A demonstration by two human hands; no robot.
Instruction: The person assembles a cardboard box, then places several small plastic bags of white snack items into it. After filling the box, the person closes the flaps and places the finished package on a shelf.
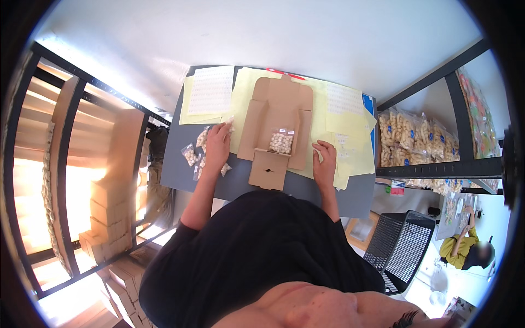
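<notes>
A brown cardboard mailer box (286, 96) lies unfolded in front of me, its lid and side flaps spread. Inside, towards its near end, rest small clear bags of pale round pieces (281, 142) bearing labels. To the left of the box, the fingertips of my left hand (218, 143) close around a similar small bag (231, 122), mostly hidden by the fingers. Several more such bags (189, 156) lie around that hand and under the forearm. My right hand (325, 159) hovers by the box's right flap, over yellow paper, fingers curved and apart, holding nothing visible.
Yellow sheets (352, 153) and printed label sheets (211, 88) cover parts of the grey table (174, 170). A red pen-like object (286, 74) lies at the back edge. Racks stand on both sides, bagged snacks (414, 131) on the right. Behind right are a mesh chair (406, 246) and another person (463, 248).
</notes>
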